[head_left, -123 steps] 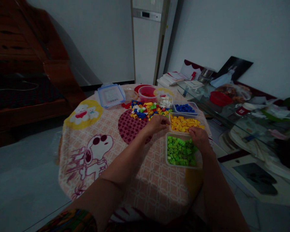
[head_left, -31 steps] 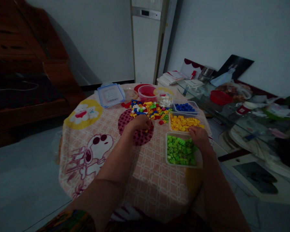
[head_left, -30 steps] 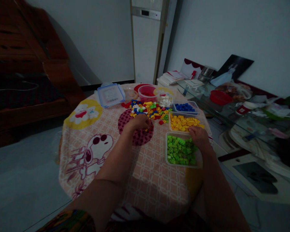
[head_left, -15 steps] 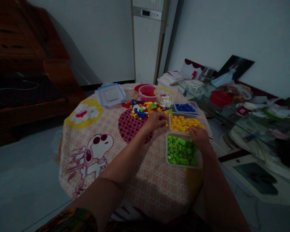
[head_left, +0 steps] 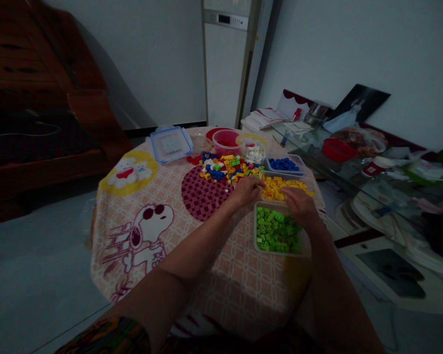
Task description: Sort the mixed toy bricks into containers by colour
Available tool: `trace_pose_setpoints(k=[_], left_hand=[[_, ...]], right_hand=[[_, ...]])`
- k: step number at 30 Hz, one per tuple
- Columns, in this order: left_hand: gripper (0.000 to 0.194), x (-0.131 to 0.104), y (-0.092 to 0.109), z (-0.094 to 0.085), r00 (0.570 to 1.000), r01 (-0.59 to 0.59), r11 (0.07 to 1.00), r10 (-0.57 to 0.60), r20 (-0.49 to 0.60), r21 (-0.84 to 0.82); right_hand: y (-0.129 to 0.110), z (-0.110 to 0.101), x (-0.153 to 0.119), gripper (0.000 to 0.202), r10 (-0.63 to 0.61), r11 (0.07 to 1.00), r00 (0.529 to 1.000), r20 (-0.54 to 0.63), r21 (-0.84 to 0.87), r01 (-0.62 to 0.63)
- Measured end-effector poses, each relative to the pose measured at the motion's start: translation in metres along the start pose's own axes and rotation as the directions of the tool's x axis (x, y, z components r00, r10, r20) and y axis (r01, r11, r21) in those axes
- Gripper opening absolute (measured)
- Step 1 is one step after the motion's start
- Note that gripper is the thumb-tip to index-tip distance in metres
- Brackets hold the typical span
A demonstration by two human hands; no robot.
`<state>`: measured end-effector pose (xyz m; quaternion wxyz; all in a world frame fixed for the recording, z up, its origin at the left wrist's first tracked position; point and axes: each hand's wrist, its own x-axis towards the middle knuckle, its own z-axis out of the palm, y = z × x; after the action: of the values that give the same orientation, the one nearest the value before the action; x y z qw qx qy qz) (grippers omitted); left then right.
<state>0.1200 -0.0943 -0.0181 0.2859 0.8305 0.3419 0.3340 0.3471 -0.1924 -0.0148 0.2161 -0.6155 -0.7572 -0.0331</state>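
Observation:
My left hand (head_left: pixel 248 191) is at the left rim of the tray of yellow bricks (head_left: pixel 278 187), its fingers bent together. What they hold, if anything, is too small to make out. From the right, my right hand (head_left: pixel 298 204) reaches over the front of the same tray with its fingertips pinched among the yellow bricks. Anything between those fingertips is hidden. A tray of green bricks (head_left: pixel 276 231) sits just below the hands, partly behind my right wrist. Beyond my left hand lies a pile of mixed-colour toy bricks (head_left: pixel 225 168) on the tablecloth.
Behind the yellow tray stands a tray of blue bricks (head_left: pixel 283 164). A tub of white bricks (head_left: pixel 255 154), a pink tub (head_left: pixel 226 141) and a blue-edged lid (head_left: pixel 171 144) are at the table's far side. A cluttered glass table (head_left: pixel 317 152) stands on the right.
My left hand has moved right and slightly down, to the yellow tray's edge. The right hand has shifted a little left, so the fingertips of both hands are closer together.

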Motion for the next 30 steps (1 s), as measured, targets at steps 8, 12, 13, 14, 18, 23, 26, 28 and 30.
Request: trace_pose_setpoints(k=[8, 12, 13, 14, 18, 23, 26, 28, 30], left_hand=[[0.042, 0.000, -0.003, 0.008, 1.000, 0.015, 0.999, -0.016, 0.025, 0.040], [0.036, 0.001, -0.008, 0.009, 0.999, -0.030, 0.997, 0.027, 0.043, 0.076], [0.034, 0.001, -0.008, 0.009, 0.998, -0.046, 0.995, 0.041, 0.052, 0.090], [0.032, 0.001, -0.009, 0.010, 0.997, -0.060, 0.993, 0.054, 0.062, 0.104], [0.029, 0.000, -0.009, 0.012, 0.998, -0.054, 0.986, 0.048, 0.045, 0.159], [0.033, 0.000, -0.008, 0.011, 0.996, -0.064, 0.981, 0.053, 0.065, 0.182], [0.037, 0.000, -0.007, 0.009, 0.994, -0.073, 0.981, 0.057, 0.091, 0.179], [0.038, -0.001, -0.005, 0.007, 0.994, -0.068, 0.982, 0.051, 0.096, 0.178], [0.039, -0.002, -0.003, 0.005, 0.994, -0.061, 0.982, 0.044, 0.099, 0.180]], right_hand=[[-0.036, 0.000, 0.012, 0.049, -0.110, 0.993, 0.986, 0.129, -0.027, 0.114], [-0.048, 0.008, 0.017, 0.049, -0.097, 0.991, 0.969, 0.228, -0.065, 0.115], [-0.049, 0.010, 0.017, 0.050, -0.085, 0.991, 0.969, 0.234, -0.080, 0.107], [-0.049, 0.011, 0.017, 0.050, -0.072, 0.991, 0.969, 0.236, -0.096, 0.097], [-0.049, 0.013, 0.017, 0.053, -0.031, 0.989, 0.968, 0.251, -0.130, 0.065], [-0.050, 0.014, 0.018, 0.050, -0.021, 0.986, 0.963, 0.268, -0.154, 0.064], [-0.050, 0.016, 0.018, 0.053, 0.032, 0.978, 0.965, 0.262, -0.209, 0.024], [-0.047, 0.017, 0.018, 0.054, 0.075, 0.970, 0.966, 0.248, -0.242, -0.013], [-0.043, 0.018, 0.016, 0.053, 0.089, 0.966, 0.970, 0.227, -0.257, -0.028]])
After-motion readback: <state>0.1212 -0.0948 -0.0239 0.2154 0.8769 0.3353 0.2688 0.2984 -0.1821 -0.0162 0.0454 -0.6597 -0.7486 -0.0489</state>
